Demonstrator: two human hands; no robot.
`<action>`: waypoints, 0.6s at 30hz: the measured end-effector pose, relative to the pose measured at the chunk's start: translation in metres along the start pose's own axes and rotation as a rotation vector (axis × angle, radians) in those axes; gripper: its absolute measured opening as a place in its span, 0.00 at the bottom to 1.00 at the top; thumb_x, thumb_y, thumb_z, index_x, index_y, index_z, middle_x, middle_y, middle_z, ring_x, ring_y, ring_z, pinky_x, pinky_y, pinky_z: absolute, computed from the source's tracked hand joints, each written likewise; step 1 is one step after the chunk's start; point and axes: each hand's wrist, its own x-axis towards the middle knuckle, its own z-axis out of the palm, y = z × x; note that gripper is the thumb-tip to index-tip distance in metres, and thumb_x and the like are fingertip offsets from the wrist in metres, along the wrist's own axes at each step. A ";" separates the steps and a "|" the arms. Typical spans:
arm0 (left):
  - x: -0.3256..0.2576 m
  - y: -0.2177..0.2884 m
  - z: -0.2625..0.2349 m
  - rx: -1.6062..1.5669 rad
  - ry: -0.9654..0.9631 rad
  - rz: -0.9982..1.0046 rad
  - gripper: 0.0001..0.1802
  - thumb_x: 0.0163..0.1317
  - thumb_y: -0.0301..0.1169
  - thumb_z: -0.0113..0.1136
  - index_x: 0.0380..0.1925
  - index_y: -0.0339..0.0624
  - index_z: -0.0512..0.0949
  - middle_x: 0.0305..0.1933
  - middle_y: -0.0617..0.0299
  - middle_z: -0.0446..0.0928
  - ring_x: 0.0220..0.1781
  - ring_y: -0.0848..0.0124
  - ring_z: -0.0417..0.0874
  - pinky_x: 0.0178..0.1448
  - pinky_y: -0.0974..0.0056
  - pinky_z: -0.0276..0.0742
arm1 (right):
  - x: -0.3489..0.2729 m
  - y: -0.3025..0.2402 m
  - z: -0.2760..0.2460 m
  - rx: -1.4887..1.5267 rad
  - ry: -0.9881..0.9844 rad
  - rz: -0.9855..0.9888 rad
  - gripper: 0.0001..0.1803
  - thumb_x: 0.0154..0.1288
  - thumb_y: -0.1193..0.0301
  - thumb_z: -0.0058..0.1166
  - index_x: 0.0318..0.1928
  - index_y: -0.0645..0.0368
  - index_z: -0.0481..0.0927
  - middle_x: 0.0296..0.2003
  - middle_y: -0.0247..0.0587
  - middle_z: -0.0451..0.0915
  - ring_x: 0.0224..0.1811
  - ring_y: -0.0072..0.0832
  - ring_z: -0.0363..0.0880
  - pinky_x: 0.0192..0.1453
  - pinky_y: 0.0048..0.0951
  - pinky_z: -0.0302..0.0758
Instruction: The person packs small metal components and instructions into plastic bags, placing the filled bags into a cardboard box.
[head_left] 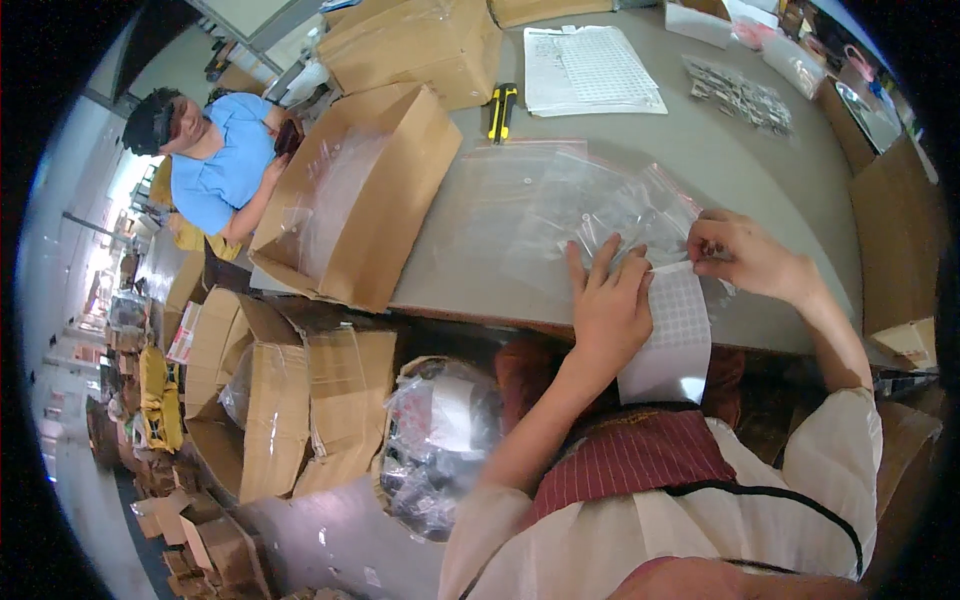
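A sheet of small round clear stickers (pixel 678 318) hangs over the near table edge toward my lap. My right hand (pixel 745 255) is closed in a pinch at the sheet's upper right corner. My left hand (pixel 612 305) lies with its fingers spread, tips on the clear plastic bags and its edge beside the sheet. Under and beyond both hands, several clear zip bags (pixel 500 205) overlap flat on the table; a few bear a small round sticker. Whether a loose sticker sits between my right fingertips is too small to tell.
To the left stands an open cardboard box (pixel 405 200) of clear bags. Beyond are a yellow-black cutter (pixel 502 112), printed paper sheets (pixel 592 72) and a bag of small metal parts (pixel 738 95). A person in blue (pixel 222 160) is at the left. Open cartons (pixel 275 420) fill the lower left.
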 end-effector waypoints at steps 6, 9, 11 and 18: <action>0.002 0.002 -0.001 -0.027 -0.015 0.001 0.06 0.66 0.26 0.59 0.43 0.42 0.78 0.54 0.59 0.84 0.68 0.50 0.75 0.77 0.29 0.48 | -0.003 -0.003 -0.001 0.041 0.038 0.044 0.11 0.60 0.76 0.65 0.40 0.59 0.77 0.40 0.42 0.77 0.44 0.38 0.78 0.50 0.37 0.75; 0.002 0.000 0.001 -0.046 -0.012 0.000 0.08 0.66 0.26 0.59 0.44 0.42 0.79 0.53 0.58 0.85 0.67 0.49 0.75 0.77 0.29 0.48 | -0.003 -0.005 -0.001 0.015 0.044 0.011 0.11 0.59 0.77 0.65 0.41 0.59 0.77 0.40 0.41 0.77 0.44 0.38 0.78 0.49 0.37 0.75; 0.001 0.000 -0.001 -0.048 -0.017 -0.004 0.08 0.66 0.26 0.59 0.45 0.42 0.79 0.53 0.58 0.85 0.67 0.48 0.75 0.77 0.29 0.48 | -0.004 -0.009 0.001 0.006 0.063 0.016 0.11 0.59 0.77 0.65 0.40 0.59 0.77 0.39 0.41 0.77 0.44 0.38 0.78 0.48 0.37 0.75; 0.005 0.004 0.002 0.045 -0.002 -0.033 0.11 0.66 0.27 0.59 0.48 0.41 0.78 0.52 0.57 0.84 0.67 0.47 0.75 0.77 0.29 0.48 | 0.001 -0.005 -0.001 0.177 0.171 -0.082 0.06 0.59 0.79 0.61 0.36 0.62 0.78 0.34 0.45 0.81 0.39 0.39 0.80 0.45 0.38 0.76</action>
